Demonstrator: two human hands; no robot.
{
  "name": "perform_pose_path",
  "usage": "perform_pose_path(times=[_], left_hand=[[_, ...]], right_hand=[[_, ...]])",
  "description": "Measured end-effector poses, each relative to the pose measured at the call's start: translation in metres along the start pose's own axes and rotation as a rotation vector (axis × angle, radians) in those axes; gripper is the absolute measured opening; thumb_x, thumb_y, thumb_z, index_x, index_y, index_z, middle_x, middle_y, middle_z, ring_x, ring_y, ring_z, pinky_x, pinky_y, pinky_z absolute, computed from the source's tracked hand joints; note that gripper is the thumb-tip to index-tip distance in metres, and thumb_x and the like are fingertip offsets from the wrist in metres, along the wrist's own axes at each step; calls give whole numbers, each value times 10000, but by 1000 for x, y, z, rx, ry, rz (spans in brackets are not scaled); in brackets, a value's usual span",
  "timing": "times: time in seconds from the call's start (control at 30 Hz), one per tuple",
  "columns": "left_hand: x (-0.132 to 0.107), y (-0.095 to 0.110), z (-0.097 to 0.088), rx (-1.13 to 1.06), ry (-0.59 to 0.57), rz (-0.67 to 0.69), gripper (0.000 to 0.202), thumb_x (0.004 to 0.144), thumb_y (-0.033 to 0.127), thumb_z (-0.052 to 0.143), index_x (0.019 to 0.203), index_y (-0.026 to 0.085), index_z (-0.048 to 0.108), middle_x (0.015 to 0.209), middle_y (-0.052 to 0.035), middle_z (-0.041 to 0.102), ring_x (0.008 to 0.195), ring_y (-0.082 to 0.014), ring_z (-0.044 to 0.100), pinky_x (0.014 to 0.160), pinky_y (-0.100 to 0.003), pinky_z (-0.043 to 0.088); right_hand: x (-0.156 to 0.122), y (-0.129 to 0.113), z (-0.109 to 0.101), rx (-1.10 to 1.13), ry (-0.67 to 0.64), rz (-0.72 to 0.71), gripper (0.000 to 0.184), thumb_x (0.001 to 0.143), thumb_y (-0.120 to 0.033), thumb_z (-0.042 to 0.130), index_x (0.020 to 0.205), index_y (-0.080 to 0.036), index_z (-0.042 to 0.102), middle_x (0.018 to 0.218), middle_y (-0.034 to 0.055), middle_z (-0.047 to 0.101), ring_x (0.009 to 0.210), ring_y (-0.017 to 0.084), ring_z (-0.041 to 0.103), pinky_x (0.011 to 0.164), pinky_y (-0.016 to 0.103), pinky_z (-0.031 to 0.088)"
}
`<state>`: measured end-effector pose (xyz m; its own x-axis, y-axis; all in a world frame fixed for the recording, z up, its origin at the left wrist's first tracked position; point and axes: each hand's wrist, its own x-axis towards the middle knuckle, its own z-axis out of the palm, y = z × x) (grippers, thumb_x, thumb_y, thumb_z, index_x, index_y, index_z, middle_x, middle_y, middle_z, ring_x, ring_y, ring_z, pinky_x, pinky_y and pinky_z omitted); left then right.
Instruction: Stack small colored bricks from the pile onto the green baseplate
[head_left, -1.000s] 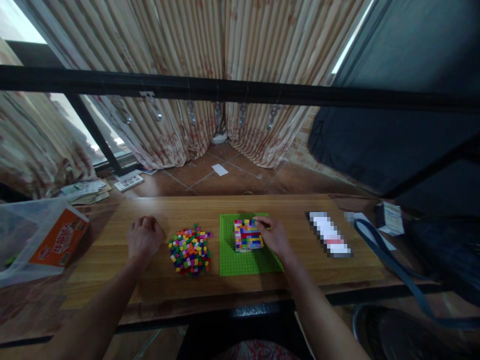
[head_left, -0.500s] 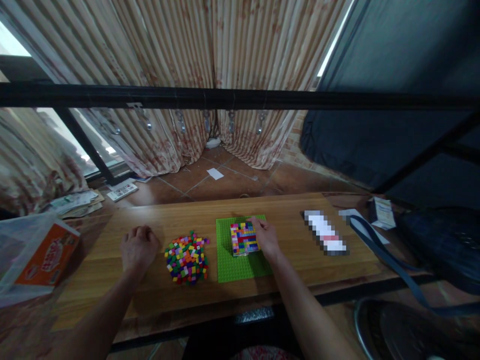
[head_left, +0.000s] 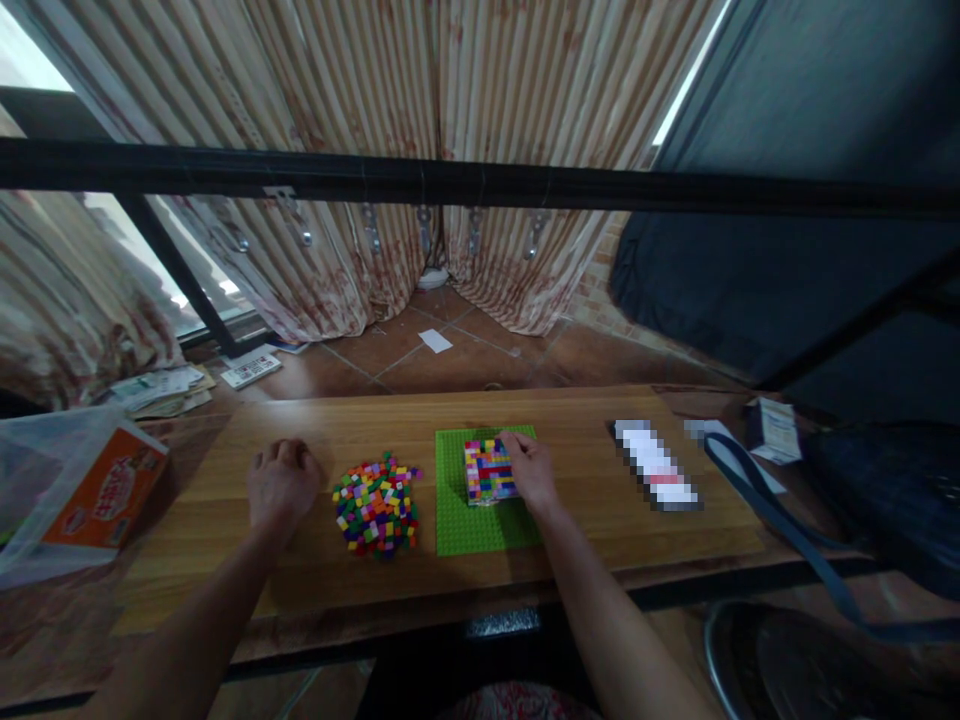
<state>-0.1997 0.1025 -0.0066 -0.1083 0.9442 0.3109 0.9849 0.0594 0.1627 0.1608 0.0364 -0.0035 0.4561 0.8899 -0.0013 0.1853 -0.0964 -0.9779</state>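
My right hand [head_left: 531, 468] is at the far right corner of a square build of multicoloured toy bricks [head_left: 486, 478]. Its thumb and fingers are pinched together at the build's edge, and whatever lies between them is too small to make out. Under the build is a green studded baseplate [head_left: 457, 535], partly covered by the build and my right hand. My left hand [head_left: 281, 485] rests on the wooden table with its fingers curled in. Between my left hand and the baseplate lies a loose pile of small coloured bricks [head_left: 377, 505].
A pixelated phone-shaped item [head_left: 656, 465] lies on the table [head_left: 585, 560] at the right. Beyond its left end stands a clear plastic box [head_left: 45, 500] with an orange label. A blue strap [head_left: 795, 545] and a small carton [head_left: 774, 430] are off the right end. A dark rail crosses behind.
The whole view has shifted slightly. My right hand stays at the build's far right corner, still pinched. My left hand keeps its place on the table.
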Motion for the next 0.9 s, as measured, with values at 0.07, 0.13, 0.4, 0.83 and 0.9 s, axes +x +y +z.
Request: perform_pose_path(times=[0.07, 0.13, 0.4, 0.83, 0.9], left_hand=[[0, 0, 0, 1, -3, 0, 357, 876, 281, 387, 1051, 127, 658, 1113, -177, 666, 1069, -323, 593, 984, -462, 443], [0, 0, 0, 4, -5, -2, 360, 880, 279, 383, 1055, 125, 658, 1126, -181, 665, 1074, -328, 589, 982, -467, 444], [0, -1, 1, 14, -1, 15, 352, 884, 283, 382, 1044, 137, 660, 1100, -168, 669, 1065, -320, 585, 984, -475, 436], [0, 2, -3, -15, -8, 9, 354, 874, 268, 380, 1034, 130, 664, 1101, -179, 668, 1070, -323, 589, 984, -467, 430], [-1, 2, -3, -16, -14, 7, 356, 877, 266, 379, 1028, 128, 670, 1108, -187, 666, 1060, -326, 589, 962, -468, 439]], right_hand=[[-1, -1, 0, -7, -9, 13, 537, 787, -650, 505, 772, -170, 743, 682, 27, 688, 656, 182, 605, 608, 272, 440], [-1, -4, 1, -11, -16, 33, 568, 798, -676, 477, 781, -173, 741, 682, 28, 687, 657, 184, 608, 612, 272, 438], [-2, -5, 3, -64, -45, -44, 458, 818, -592, 513, 708, -181, 682, 625, -18, 616, 634, 152, 544, 616, 255, 392], [-2, -16, 0, -162, -97, -90, 503, 850, -620, 468, 654, -190, 639, 577, -18, 575, 604, 147, 519, 586, 249, 357], [-1, -18, 0, -189, -119, -103, 510, 849, -629, 476, 645, -191, 640, 574, -17, 575, 598, 145, 520, 576, 251, 343]])
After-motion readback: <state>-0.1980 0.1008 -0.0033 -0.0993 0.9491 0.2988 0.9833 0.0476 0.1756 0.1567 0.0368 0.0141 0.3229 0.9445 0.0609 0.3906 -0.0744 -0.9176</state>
